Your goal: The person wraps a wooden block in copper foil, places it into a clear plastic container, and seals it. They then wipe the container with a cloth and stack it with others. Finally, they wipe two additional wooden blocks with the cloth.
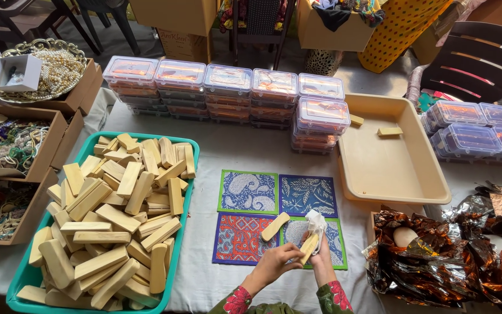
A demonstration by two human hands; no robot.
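**Inspector:** State the item in hand.

**Assistant:** A pale wooden block (pixel 309 247), oblong with rounded ends, smooth and unfinished. The left hand (pixel 274 264) has its grip pinched on the lower end. The right hand (pixel 321 256) has its grip closed on a crumpled white cloth (pixel 316 224) pressed to the block's upper end. Both sit over the near edge of the table (pixel 251 148).

**Inspector:** Beneath them?

**Assistant:** Four square printed mats (pixel 280 215), flat, in blue, red and green borders, laid two by two. A second block (pixel 275 227) lies tilted across the lower pair.

**Inspector:** Surroundings?

**Assistant:** To the left, a teal tray (pixel 190 192) heaped with like blocks. To the right, a beige tub (pixel 390 168), shallow and smooth, holding two small pieces. Nearer, crinkled copper foil (pixel 437 256) with a pale egg-shaped thing showing. Behind the mats, stacked clear lidded boxes (pixel 228 93). Far left, cardboard boxes (pixel 13 145) of tangled beads.

**Inspector:** Obstructions?

**Assistant:** The foil lies just beside the right hand; the tray stands well apart.
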